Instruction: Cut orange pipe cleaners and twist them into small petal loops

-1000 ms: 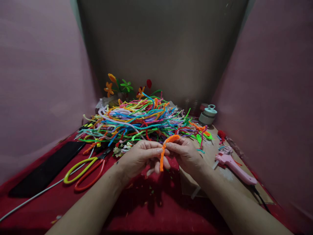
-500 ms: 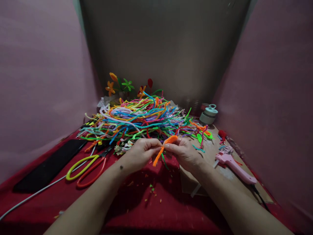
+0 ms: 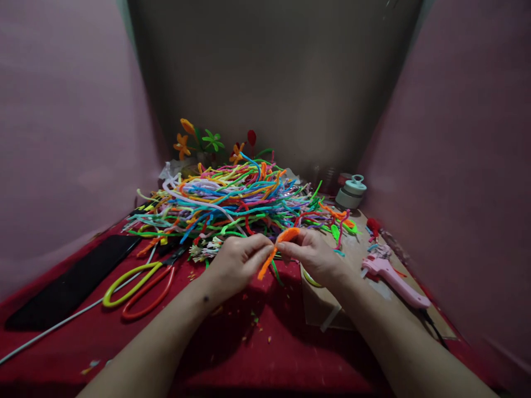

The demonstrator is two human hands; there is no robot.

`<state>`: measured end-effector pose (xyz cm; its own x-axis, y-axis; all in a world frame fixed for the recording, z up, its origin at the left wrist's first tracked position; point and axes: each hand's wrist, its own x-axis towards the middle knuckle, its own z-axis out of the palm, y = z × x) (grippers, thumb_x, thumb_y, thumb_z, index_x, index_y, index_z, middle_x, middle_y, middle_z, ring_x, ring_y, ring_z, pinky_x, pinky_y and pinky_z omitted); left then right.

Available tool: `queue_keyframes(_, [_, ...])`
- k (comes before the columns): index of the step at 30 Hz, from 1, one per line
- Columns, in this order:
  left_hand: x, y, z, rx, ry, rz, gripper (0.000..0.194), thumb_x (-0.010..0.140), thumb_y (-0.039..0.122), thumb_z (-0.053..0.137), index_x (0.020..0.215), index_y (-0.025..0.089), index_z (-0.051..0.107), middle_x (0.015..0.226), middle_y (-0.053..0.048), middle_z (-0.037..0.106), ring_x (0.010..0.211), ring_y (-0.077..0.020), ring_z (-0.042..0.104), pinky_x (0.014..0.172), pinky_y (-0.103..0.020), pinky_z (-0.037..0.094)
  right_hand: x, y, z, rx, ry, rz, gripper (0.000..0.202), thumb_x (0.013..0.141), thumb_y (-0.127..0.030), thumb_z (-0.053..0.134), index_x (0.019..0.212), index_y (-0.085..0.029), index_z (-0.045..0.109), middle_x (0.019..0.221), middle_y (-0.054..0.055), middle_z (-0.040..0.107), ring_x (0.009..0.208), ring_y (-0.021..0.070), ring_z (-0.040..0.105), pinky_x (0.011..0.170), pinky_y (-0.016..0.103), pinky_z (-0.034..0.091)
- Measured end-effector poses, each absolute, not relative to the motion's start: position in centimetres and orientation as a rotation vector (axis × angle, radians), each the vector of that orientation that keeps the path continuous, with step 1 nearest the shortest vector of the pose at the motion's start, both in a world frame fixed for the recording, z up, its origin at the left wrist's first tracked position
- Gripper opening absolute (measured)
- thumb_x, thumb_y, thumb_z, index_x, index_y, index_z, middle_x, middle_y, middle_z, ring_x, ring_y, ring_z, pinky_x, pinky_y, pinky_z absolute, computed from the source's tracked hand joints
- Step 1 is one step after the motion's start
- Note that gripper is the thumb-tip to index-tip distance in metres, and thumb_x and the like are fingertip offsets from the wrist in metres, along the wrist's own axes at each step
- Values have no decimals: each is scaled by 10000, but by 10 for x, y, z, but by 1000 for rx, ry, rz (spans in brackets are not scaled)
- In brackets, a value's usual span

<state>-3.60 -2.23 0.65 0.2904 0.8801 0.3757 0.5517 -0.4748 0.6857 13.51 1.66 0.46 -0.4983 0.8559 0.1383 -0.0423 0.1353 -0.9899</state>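
Between my two hands is an orange fuzzy stem piece (image 3: 289, 235), with a loop on top and an end hanging down to the left. My left hand (image 3: 244, 257) pinches it at the middle crossing. The fingers of my right hand (image 3: 313, 251) close on the looped part, thumb toward the crossing. A green stem (image 3: 277, 273) hangs just below the fingers. Behind the hands lies a big pile of colourful fuzzy stems (image 3: 232, 193).
Scissors with yellow and red handles (image 3: 133, 284) and a black flat object (image 3: 70, 282) lie left on the red cloth (image 3: 249, 370). A pink glue gun (image 3: 396, 282) rests on cardboard (image 3: 319, 309) at right. Fuzzy flowers (image 3: 213, 140) and a pale green container (image 3: 351, 192) stand behind.
The whole view has shifted slightly, so the things on the table sit a little further left. Both hands still hold the orange piece, and a yellow-green curve now shows below my right hand.
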Motion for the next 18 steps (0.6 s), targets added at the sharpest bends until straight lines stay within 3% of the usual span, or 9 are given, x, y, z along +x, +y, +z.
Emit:
queue_keyframes(3, [-37, -17, 9, 1409, 985, 999, 368, 860, 394, 399, 745, 124, 620, 602, -46, 625, 474, -103, 526, 455, -205, 395, 136, 18, 1, -713, -1637, 1471, 166, 695, -306, 642, 734, -146, 615, 610, -16, 542, 548, 86, 455, 537, 233, 361])
queue_keyframes(6, [-36, -12, 4, 990, 724, 881, 315, 853, 347, 428, 817, 102, 623, 676, -97, 676, 456, -115, 559, 412, -209, 431, 137, 18, -1, -605, -1643, 1457, 166, 715, -319, 643, 746, -159, 611, 650, -9, 548, 573, 89, 468, 558, 236, 379])
queue_keyframes(9, [-34, -12, -5, 852, 593, 794, 228, 826, 267, 483, 873, 93, 623, 674, -102, 686, 419, -128, 572, 327, -192, 411, 137, 15, 0, -499, -1663, 1425, 142, 745, -308, 627, 757, -168, 604, 695, -1, 547, 615, 95, 487, 581, 238, 389])
queue_keyframes(12, [-31, -14, -9, 843, 512, 773, 269, 829, 273, 470, 841, 64, 639, 668, -125, 685, 392, -127, 557, 296, -189, 387, 136, 12, 4, -443, -1713, 1343, 106, 773, -271, 603, 744, -169, 594, 699, -2, 528, 637, 96, 486, 593, 236, 387])
queue_keyframes(18, [-28, -19, -5, 858, 565, 815, 231, 788, 273, 535, 753, 70, 640, 538, -68, 608, 344, -27, 363, 343, -140, 266, 137, 11, 10, -411, -1826, 1164, 114, 784, -257, 594, 715, -166, 595, 695, 4, 523, 660, 106, 487, 627, 248, 393])
